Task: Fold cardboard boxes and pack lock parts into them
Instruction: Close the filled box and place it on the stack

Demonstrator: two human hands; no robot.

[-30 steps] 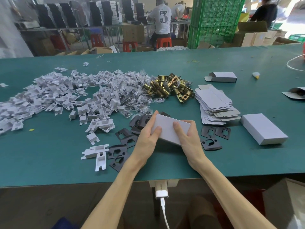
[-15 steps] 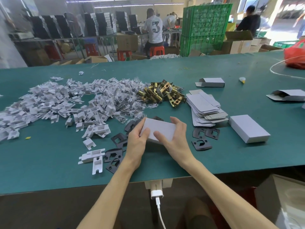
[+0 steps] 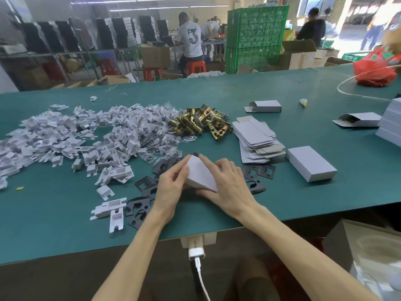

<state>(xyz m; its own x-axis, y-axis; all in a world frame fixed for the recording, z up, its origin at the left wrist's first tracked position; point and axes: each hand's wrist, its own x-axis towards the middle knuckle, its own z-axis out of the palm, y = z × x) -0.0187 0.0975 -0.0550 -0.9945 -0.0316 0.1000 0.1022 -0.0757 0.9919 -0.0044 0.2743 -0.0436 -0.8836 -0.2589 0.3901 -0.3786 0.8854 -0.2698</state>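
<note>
I hold a small white cardboard box point(image 3: 198, 174) over the green table point(image 3: 54, 213), near its front edge. My left hand point(image 3: 170, 185) grips the box's left end with curled fingers. My right hand point(image 3: 227, 187) lies over its right side, forefinger stretched along the top and thumb under the near edge. Black strike plates point(image 3: 143, 187) lie around and under the box. Brass latches point(image 3: 199, 122) are heaped behind it. A stack of flat box blanks point(image 3: 256, 137) sits to the right, and a closed white box point(image 3: 310, 162) beyond that.
A wide pile of white plastic inserts point(image 3: 65, 135) and bagged screws point(image 3: 158, 135) covers the table's left half. Two open boxes point(image 3: 265, 106) point(image 3: 358, 119) lie at the back right, a stack of white boxes point(image 3: 392, 124) at the right edge, a red bag point(image 3: 375, 70) behind. People work beyond the table.
The box has turned in my hands, its far end now pointing away from me. My right hand has moved over its top. The camera has tilted up and to the right.
</note>
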